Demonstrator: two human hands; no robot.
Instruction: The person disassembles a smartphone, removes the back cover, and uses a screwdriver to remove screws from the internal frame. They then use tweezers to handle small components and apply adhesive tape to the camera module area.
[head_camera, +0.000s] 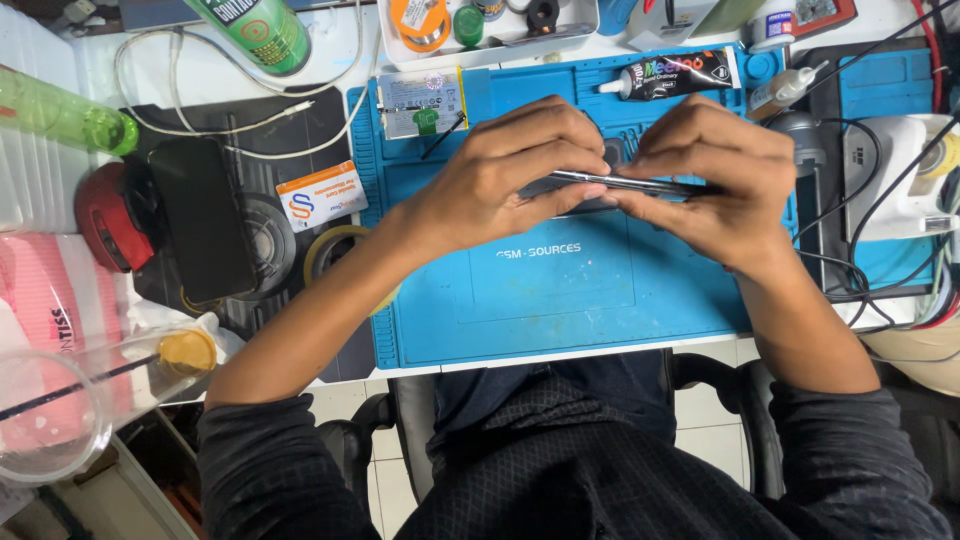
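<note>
Pressing a thin dark phone edge-on between both hands, over the blue work mat.

We have the phone (615, 184) held level above the blue mat (560, 300), seen edge-on: our left hand (510, 175) clenches around its left end, fingers curled over the top and thumb beneath, while our right hand (715, 180) pinches the right end the same way. We judge the work mid-way: a flat battery (420, 100) lies apart at the mat's top left, and a dark tube of glue (675, 73) lies along the top edge, so parts and adhesive are out. We cannot tell whether the body is sealed or open, because our fingers hide the seam. A second black phone (203, 218) lies on the dark pad to the left, untouched.
</note>
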